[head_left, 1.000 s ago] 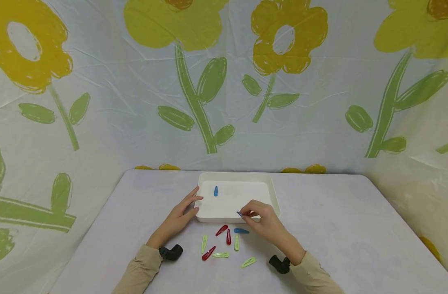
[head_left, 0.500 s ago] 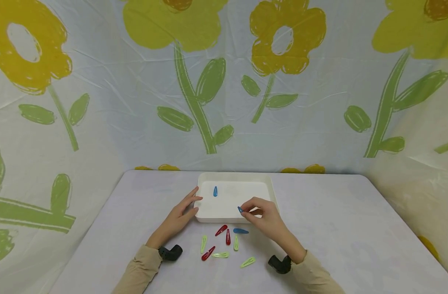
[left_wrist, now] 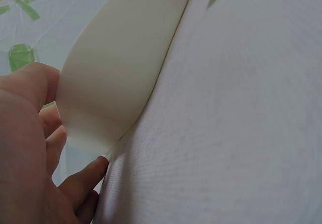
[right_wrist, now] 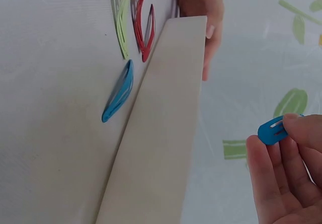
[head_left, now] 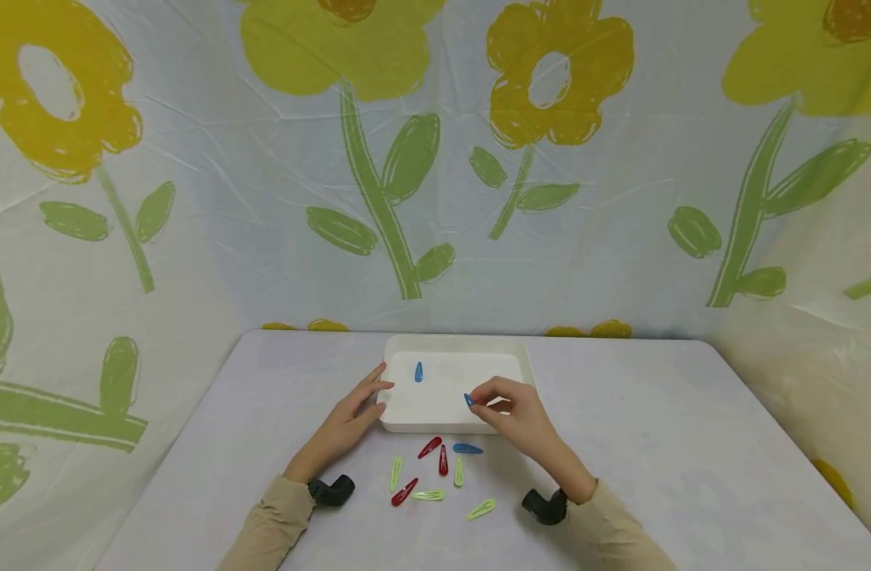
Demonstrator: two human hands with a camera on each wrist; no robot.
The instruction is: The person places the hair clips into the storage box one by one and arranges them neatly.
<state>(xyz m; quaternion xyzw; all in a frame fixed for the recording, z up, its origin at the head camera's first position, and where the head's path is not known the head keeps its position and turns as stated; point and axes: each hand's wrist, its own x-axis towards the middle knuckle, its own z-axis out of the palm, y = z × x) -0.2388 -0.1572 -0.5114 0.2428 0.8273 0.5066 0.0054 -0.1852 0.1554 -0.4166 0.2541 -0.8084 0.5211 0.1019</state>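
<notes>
My right hand (head_left: 517,412) pinches a blue snap hair clip (head_left: 469,400) between thumb and fingertips, above the right front part of the white tray (head_left: 435,427). The right wrist view shows the clip's rounded end (right_wrist: 266,133) sticking out past the fingers. My left hand (head_left: 346,420) rests at the tray's left side, fingers spread, with fingertips touching its rim. Inside the tray, toward the back left, lies another blue snap clip (head_left: 419,372). In front of the tray a third blue clip (head_left: 468,449) lies on the table.
Red snap clips (head_left: 404,492) and several light green snap clips (head_left: 429,496) lie scattered on the table in front of the tray. A flower-printed cloth (head_left: 264,198) hangs behind the table. Each wrist carries a black camera (head_left: 546,506).
My right hand has shifted slightly back and up over the tray, and the pinched blue clip has turned to a steeper angle. The left hand stays still.
</notes>
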